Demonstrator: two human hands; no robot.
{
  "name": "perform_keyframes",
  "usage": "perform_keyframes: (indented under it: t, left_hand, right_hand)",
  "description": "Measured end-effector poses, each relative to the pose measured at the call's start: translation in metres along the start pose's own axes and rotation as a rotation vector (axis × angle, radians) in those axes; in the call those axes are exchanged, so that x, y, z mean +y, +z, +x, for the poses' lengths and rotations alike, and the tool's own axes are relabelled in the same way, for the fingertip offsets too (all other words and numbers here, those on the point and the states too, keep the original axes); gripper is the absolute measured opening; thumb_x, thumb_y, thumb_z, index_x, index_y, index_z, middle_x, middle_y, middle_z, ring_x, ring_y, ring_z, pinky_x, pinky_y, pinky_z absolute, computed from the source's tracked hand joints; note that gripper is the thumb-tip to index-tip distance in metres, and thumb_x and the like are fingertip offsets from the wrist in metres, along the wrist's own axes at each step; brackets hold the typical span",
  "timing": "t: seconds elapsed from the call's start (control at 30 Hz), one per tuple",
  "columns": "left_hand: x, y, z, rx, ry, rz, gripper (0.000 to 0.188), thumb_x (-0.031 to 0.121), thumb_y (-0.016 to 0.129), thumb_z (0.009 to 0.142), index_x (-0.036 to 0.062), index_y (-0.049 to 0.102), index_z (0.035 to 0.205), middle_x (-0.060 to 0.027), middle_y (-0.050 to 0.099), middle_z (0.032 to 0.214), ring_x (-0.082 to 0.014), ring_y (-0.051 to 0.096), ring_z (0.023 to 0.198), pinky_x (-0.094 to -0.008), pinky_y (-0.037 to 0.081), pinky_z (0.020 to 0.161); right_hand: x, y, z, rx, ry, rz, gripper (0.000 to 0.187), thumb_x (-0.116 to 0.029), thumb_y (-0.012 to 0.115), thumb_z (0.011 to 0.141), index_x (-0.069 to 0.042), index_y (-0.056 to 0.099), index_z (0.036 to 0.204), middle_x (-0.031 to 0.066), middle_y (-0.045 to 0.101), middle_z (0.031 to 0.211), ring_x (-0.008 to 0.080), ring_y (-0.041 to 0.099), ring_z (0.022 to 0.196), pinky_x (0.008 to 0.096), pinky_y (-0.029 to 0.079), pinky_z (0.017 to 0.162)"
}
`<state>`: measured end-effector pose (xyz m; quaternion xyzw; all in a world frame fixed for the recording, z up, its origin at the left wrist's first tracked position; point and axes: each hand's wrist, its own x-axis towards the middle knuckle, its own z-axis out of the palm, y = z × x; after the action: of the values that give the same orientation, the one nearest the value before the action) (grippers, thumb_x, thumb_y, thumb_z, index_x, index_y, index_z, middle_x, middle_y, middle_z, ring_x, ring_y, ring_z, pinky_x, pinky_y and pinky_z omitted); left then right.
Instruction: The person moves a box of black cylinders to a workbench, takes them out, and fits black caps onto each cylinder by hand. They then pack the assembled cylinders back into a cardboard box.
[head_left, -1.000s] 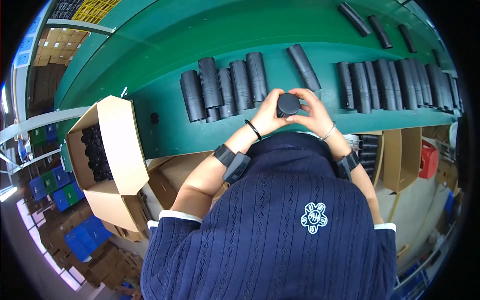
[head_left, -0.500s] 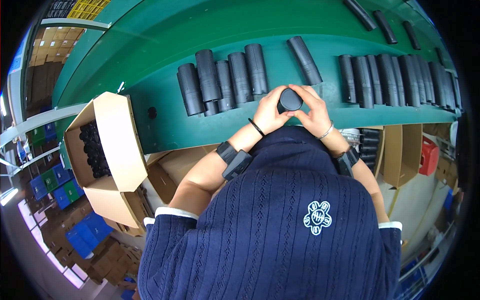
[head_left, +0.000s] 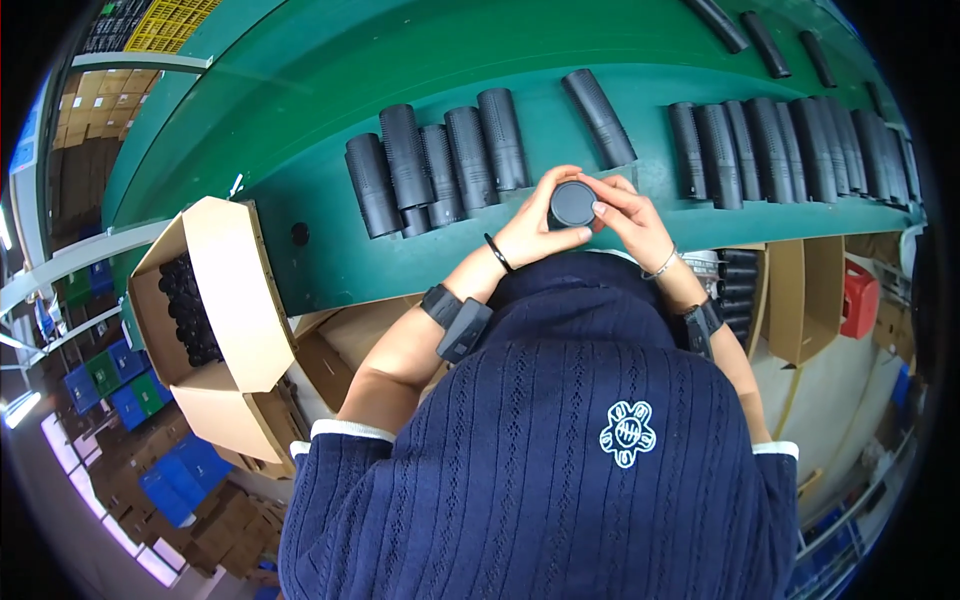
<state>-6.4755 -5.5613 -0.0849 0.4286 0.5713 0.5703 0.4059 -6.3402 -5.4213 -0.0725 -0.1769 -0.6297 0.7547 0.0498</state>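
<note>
Fingers (head_left: 598,210) of both hands are closed around one black perforated cylinder (head_left: 572,204), held end-on above the green desk (head_left: 300,130); many finished-looking cylinders (head_left: 440,160) already lie in rows, more wait in the cardboard box (head_left: 185,300).

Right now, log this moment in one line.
left hand: holds black cylinder | right hand: holds same | green table: black tubes in rows

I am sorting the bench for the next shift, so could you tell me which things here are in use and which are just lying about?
In use:
- black cylinder, held end-on
- left hand and right hand, both gripping it

Lying about:
- group of black cylinders on the green table
- single cylinder
- row of cylinders
- open cardboard box of black parts
- red container
</note>
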Motion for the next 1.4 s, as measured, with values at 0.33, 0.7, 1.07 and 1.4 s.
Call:
perform_keyframes:
  t: [0.33,0.7,1.07,1.4]
  left_hand:
    - [-0.011,0.013,0.015,0.020,-0.171,-0.255,0.052,0.011,0.062,0.084,0.0048,0.031,0.125,-0.0072,0.045,0.113,-0.0147,0.046,0.105,-0.0295,0.041,0.089]
    - [-0.017,0.004,-0.002,0.071,-0.019,0.183,0.068,0.012,0.077,0.067,0.0024,0.040,0.123,-0.0128,0.052,0.116,-0.0221,0.052,0.110,-0.0345,0.042,0.093]
    - [-0.004,0.009,0.005,0.136,0.019,0.224,0.063,0.016,0.080,0.064,0.0034,0.044,0.114,-0.0135,0.059,0.103,-0.0254,0.059,0.098,-0.0349,0.046,0.083]
    - [-0.010,0.014,0.013,0.093,-0.129,-0.034,0.060,0.022,0.072,0.077,0.0032,0.033,0.118,-0.0152,0.049,0.111,-0.0225,0.047,0.110,-0.0336,0.040,0.091]
  right_hand:
    - [-0.006,-0.002,0.008,0.168,-0.102,-0.148,0.032,-0.006,0.057,0.086,-0.004,0.059,0.117,0.0017,0.048,0.085,0.0092,0.048,0.083,0.0209,0.044,0.068]
    - [-0.013,0.006,0.002,0.023,-0.245,-0.490,0.062,-0.018,0.074,0.070,-0.004,0.050,0.125,0.0111,0.048,0.116,0.0215,0.047,0.113,0.0331,0.037,0.099]
    - [0.008,-0.010,0.000,-0.049,-0.053,0.239,0.046,-0.008,0.052,0.083,0.001,0.048,0.128,0.0102,0.043,0.133,0.0204,0.037,0.125,0.0326,0.028,0.104]
    - [-0.010,0.004,0.006,0.115,-0.032,0.003,0.037,-0.008,0.056,0.084,-0.005,0.056,0.121,0.0064,0.050,0.111,0.0173,0.048,0.108,0.0287,0.037,0.096]
